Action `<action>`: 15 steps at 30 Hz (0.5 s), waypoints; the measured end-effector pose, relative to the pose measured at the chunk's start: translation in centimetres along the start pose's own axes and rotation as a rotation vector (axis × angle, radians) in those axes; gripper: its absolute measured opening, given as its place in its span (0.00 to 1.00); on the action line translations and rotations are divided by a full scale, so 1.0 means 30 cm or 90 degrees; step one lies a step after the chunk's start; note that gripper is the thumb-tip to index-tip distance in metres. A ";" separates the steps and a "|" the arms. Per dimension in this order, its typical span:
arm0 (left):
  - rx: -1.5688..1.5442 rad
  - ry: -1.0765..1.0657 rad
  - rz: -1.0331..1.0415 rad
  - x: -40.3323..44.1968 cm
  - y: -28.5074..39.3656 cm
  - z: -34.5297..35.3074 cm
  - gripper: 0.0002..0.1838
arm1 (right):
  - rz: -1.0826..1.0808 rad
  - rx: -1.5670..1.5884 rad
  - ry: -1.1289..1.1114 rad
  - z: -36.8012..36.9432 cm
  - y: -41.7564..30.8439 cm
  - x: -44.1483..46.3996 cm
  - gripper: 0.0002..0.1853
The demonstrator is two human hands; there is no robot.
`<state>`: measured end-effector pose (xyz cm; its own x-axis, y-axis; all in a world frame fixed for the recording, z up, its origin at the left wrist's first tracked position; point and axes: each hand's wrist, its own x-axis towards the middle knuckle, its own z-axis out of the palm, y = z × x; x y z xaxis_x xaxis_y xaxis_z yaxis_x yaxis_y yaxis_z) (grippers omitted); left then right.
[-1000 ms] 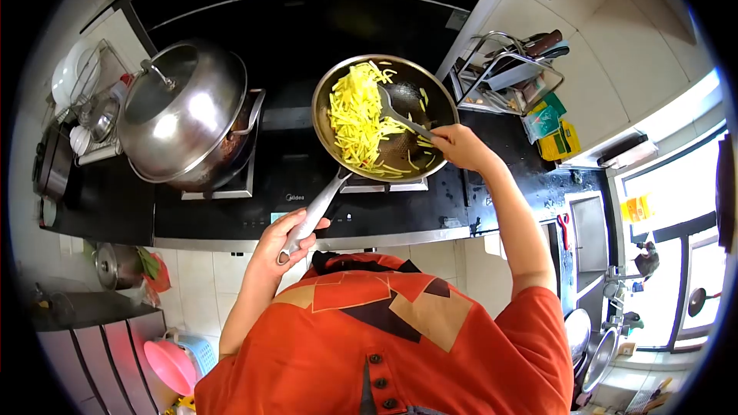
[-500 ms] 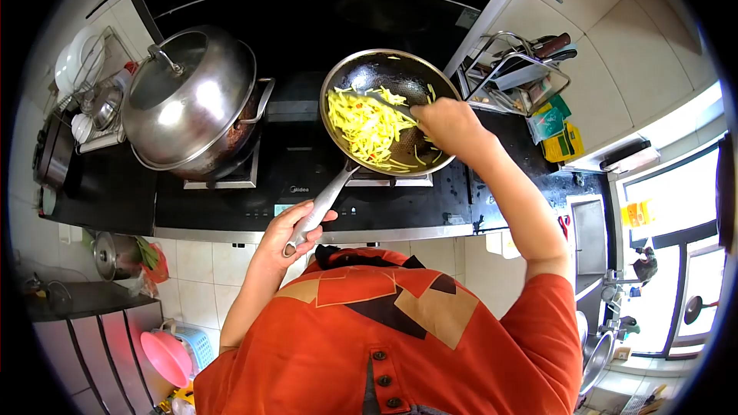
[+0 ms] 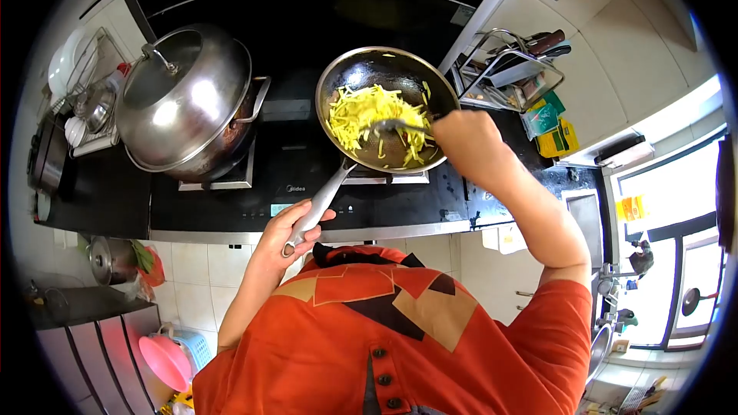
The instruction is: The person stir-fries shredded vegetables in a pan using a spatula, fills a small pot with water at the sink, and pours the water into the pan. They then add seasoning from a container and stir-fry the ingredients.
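A dark frying pan (image 3: 421, 69) with a long grey handle sits on the right burner. Yellow-green vegetable shreds (image 3: 365, 107) lie in it, mostly in the middle and left. My left hand (image 3: 286, 232) is wrapped round the end of the pan's handle. Over the pan's right rim, my right hand (image 3: 467, 138) grips a dark spatula (image 3: 396, 124), its head among the shreds. Most of the spatula's grip is hidden inside my fingers.
A large pot with a domed steel lid (image 3: 184, 107) stands on the left burner. At the right back are a knife rack (image 3: 511, 69) and a yellow packet (image 3: 557, 141). A dish rack (image 3: 96, 127) with bowls is far left.
My right hand has moved right and slightly down, bringing the spatula's head into clear view. The shreds have shifted and spread rightward. My left hand stays on the handle.
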<state>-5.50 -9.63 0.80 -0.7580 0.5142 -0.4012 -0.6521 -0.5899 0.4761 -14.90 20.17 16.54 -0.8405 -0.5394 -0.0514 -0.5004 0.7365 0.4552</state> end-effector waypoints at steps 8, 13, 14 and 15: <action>0.006 0.005 0.007 0.007 -0.003 0.003 0.18 | 0.098 -0.002 -0.135 -0.160 0.238 -0.099 0.07; 0.000 0.022 -0.009 0.013 -0.007 -0.013 0.17 | 0.076 0.113 -0.009 0.089 0.271 0.042 0.08; 0.000 0.021 -0.006 0.013 -0.009 -0.008 0.17 | 0.097 0.130 -0.010 0.092 0.265 0.066 0.09; 0.004 0.028 0.001 0.010 -0.011 -0.004 0.17 | 0.095 0.131 -0.007 0.081 0.275 0.058 0.09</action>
<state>-5.53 -9.35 0.44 -0.7592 0.4851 -0.4340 -0.6505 -0.5873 0.4815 -20.99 26.30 18.03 -0.9097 -0.4151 -0.0079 -0.4019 0.8757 0.2677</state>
